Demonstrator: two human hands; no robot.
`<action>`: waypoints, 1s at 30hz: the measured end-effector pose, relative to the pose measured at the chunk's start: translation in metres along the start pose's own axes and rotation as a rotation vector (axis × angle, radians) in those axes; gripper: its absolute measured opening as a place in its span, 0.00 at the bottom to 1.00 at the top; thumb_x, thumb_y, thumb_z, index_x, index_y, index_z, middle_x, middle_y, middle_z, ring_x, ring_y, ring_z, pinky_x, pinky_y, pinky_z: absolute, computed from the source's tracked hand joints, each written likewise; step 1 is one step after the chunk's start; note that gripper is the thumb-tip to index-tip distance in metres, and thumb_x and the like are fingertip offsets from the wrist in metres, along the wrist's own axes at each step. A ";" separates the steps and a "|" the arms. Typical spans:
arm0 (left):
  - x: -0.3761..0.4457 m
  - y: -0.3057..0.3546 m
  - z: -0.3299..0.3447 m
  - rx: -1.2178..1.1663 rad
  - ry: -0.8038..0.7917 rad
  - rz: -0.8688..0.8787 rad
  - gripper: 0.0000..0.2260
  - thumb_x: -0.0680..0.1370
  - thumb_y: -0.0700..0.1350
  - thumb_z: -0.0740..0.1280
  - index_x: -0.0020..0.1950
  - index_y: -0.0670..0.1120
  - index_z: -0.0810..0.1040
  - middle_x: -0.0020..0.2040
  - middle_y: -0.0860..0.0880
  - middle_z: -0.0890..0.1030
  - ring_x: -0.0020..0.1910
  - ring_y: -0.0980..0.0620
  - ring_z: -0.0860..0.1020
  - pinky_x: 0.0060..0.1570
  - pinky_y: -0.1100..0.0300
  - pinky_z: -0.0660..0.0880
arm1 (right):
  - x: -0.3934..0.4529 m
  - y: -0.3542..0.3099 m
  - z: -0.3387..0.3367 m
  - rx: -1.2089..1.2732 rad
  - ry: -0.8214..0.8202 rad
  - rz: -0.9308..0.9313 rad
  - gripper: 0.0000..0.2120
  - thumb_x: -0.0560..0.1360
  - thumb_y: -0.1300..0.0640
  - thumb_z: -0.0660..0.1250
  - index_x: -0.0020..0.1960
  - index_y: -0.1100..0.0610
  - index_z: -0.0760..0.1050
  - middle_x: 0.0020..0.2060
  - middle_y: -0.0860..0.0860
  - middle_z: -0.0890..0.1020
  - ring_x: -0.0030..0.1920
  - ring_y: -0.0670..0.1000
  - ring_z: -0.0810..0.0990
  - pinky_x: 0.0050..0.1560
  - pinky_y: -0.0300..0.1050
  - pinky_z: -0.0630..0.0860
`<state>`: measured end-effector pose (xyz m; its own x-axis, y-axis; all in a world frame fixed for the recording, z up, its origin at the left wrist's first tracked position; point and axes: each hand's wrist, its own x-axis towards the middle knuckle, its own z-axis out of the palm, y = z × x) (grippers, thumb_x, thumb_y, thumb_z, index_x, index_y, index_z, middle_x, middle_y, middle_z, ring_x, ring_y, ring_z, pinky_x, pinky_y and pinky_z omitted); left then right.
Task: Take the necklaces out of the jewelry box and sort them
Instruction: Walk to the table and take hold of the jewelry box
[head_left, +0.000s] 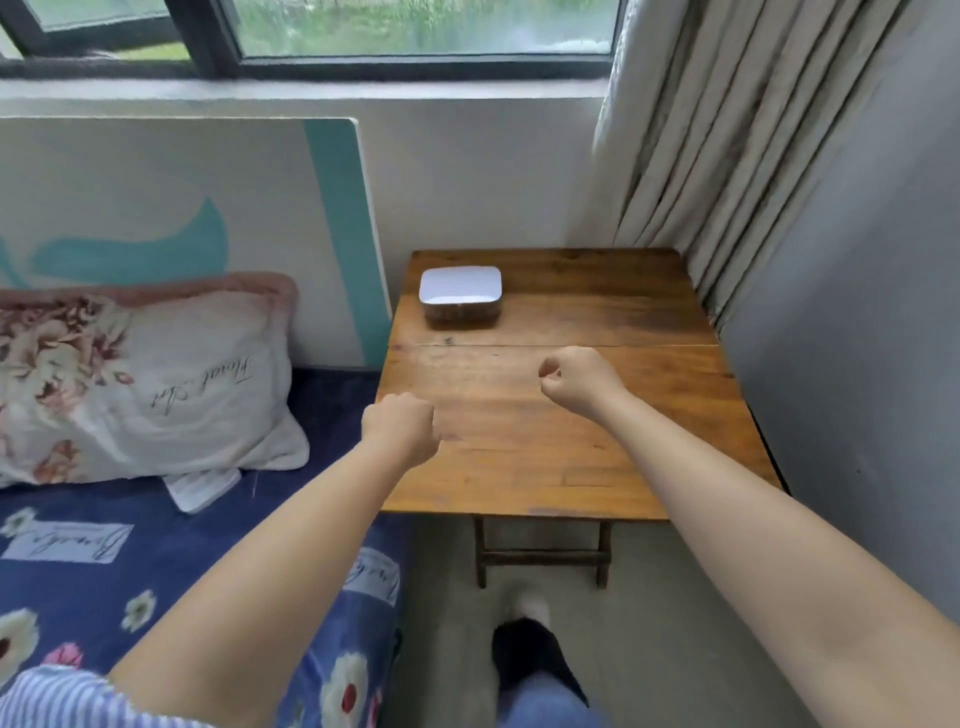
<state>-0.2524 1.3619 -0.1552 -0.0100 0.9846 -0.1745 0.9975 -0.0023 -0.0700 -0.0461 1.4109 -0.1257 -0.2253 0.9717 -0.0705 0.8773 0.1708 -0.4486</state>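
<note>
Both the left hand (399, 427) and the right hand (571, 378) hover as closed fists over the desk (545, 447), holding nothing, probably poised to begin. The jewelry box (460, 297) sits lidded at the desk's far left, well beyond them; no necklaces show.

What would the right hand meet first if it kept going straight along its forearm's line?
Probably the box: the right hand, a closed fist above the table, points up-left toward it, with only bare wood between. Its height above the table is unclear.
</note>
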 end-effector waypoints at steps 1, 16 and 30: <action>0.019 -0.002 0.002 0.005 -0.020 -0.010 0.10 0.75 0.43 0.57 0.46 0.43 0.77 0.49 0.44 0.78 0.41 0.46 0.71 0.36 0.56 0.69 | 0.024 0.003 0.003 0.014 -0.016 -0.002 0.11 0.73 0.60 0.60 0.50 0.60 0.79 0.53 0.57 0.82 0.53 0.56 0.78 0.48 0.46 0.75; 0.268 -0.051 0.013 -0.242 -0.152 -0.228 0.10 0.77 0.44 0.56 0.54 0.42 0.70 0.54 0.42 0.77 0.50 0.43 0.75 0.39 0.53 0.71 | 0.297 0.020 0.064 0.056 -0.218 0.116 0.12 0.72 0.59 0.60 0.53 0.61 0.75 0.53 0.58 0.81 0.53 0.58 0.77 0.43 0.43 0.70; 0.407 -0.062 0.094 -0.850 -0.064 -0.276 0.16 0.78 0.40 0.59 0.66 0.40 0.67 0.65 0.41 0.73 0.63 0.43 0.70 0.60 0.53 0.69 | 0.380 0.054 0.157 0.388 0.007 0.413 0.22 0.75 0.57 0.63 0.66 0.62 0.66 0.67 0.60 0.70 0.66 0.58 0.68 0.65 0.50 0.65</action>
<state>-0.3247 1.7464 -0.3138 -0.2357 0.9194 -0.3149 0.6736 0.3881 0.6290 -0.1508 1.7640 -0.3165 0.1070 0.9465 -0.3043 0.6717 -0.2945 -0.6798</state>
